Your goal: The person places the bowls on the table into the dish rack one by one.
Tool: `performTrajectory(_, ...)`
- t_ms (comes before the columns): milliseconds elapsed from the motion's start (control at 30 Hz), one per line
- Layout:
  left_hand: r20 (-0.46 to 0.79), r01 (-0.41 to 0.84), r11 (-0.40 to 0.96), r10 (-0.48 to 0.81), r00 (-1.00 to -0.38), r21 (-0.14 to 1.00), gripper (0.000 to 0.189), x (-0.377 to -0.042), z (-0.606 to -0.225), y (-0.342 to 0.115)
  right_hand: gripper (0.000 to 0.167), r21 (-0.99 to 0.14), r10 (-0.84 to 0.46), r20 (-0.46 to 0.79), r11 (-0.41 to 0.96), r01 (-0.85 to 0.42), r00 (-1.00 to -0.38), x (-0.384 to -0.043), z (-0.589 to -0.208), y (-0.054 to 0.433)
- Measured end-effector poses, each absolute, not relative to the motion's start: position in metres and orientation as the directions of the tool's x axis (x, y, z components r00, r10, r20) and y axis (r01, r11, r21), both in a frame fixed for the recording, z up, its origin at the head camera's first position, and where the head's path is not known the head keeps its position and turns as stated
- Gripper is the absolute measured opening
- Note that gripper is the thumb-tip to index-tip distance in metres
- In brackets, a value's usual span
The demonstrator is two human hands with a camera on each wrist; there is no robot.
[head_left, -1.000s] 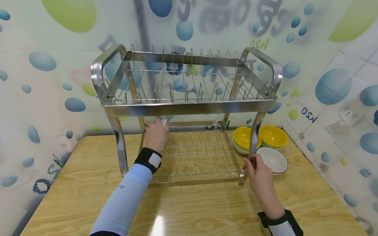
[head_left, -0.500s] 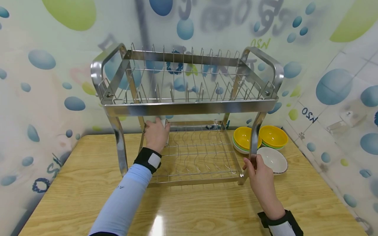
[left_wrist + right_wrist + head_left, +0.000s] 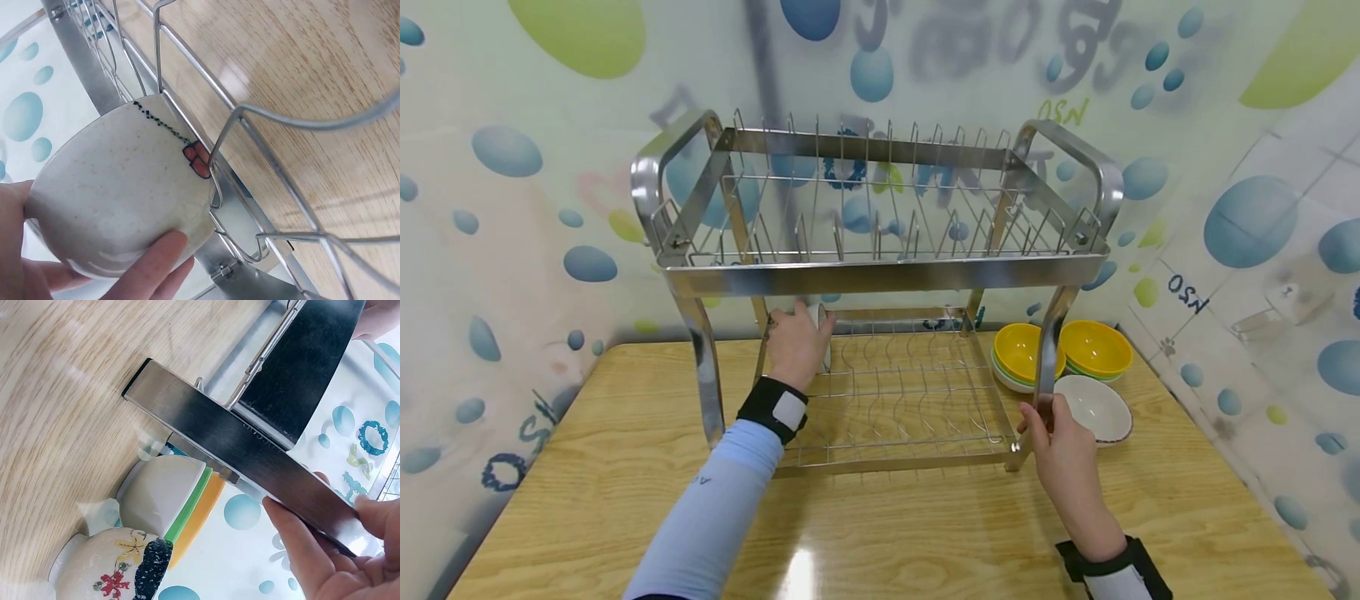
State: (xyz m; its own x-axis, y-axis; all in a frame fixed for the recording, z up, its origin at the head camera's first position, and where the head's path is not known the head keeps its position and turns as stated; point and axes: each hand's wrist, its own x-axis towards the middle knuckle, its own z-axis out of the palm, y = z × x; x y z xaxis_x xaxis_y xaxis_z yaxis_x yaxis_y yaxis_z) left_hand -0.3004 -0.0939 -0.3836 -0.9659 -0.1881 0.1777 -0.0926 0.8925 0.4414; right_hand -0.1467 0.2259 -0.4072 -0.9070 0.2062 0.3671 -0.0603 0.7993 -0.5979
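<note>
My left hand reaches under the upper tier of a two-tier metal dish rack, at the left of the lower tier. It grips a speckled white bowl with a painted red flower; in the head view the hand hides most of it. On its edge, the bowl leans against the wires of the lower rack. My right hand pinches the rack's front right leg, thumb on one side and fingers on the other.
Right of the rack stand two stacks of bowls, each topped by a yellow bowl, with green and white below. A white bowl with a dark rim sits in front of them. A patterned wall backs the wooden table.
The white bowl has turned slightly, so more of its edge shows along the right side of my left hand. My right hand keeps its hold on the leg.
</note>
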Motion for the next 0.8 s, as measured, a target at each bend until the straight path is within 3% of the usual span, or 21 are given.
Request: performTrajectory(800,0.138,-0.082,0.932,-0.138,-0.981,0.352,0.07,-0.291,-0.372,-0.092,0.029,-0.61,0.202,0.316,0.791,-0.036,-0.927,-0.146,-0.404,0.226)
